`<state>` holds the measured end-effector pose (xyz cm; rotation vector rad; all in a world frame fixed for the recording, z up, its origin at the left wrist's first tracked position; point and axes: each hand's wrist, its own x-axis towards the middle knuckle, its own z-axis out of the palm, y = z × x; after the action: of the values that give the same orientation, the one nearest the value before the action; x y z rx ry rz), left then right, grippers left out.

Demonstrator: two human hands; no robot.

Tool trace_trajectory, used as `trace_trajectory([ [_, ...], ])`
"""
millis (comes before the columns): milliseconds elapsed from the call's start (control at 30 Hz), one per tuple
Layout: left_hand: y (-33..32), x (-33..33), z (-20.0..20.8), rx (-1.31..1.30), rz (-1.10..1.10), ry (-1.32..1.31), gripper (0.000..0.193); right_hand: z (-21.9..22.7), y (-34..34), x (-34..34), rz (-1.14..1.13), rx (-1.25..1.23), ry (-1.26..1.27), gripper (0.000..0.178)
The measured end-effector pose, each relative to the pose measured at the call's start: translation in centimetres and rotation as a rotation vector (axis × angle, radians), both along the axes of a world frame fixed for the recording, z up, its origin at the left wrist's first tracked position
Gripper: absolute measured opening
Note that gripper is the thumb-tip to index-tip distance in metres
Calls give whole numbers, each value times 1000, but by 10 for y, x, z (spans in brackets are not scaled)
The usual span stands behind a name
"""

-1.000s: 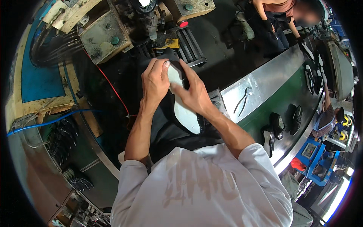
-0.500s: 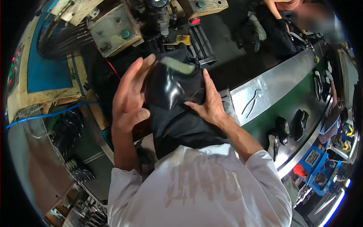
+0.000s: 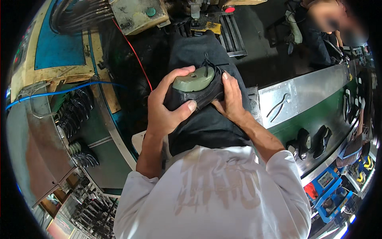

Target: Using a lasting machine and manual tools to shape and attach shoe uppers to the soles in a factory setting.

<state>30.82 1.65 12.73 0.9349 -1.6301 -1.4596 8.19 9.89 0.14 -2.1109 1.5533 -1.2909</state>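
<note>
Over my lap, both hands hold a black leather shoe upper with a grey-green shoe last inside it. My left hand is wrapped round one side, its fingers at the top of the last and its thumb pressed on the leather. My right hand grips the opposite side, fingers along the edge and thumb partly hidden underneath. A tied black lace stands up at the far side of the opening. The lower part of the shoe is hidden by my hands.
Pincers lie on the metal ledge at right; several black shoes stand on the green belt beside it. A machine's control box, red cable and blue hose are ahead and left. Another person sits far right.
The shoe has turned so the last's top faces up, and its shiny toe no longer shows. My left hand, spread beside it before, has closed on it. The view has shifted.
</note>
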Motion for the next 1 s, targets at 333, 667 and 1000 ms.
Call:
trace_trajectory([
  [333,-93,25,-43,322,215,-18,70,104,-64,-11,273,571,-110,107],
  [667,-109,53,-134,209,288,-83,29,70,-37,11,364,349,612,93],
  [1000,-125,54,-137,159,71,-19,31,68,-39,-3,384,402,571,85],
])
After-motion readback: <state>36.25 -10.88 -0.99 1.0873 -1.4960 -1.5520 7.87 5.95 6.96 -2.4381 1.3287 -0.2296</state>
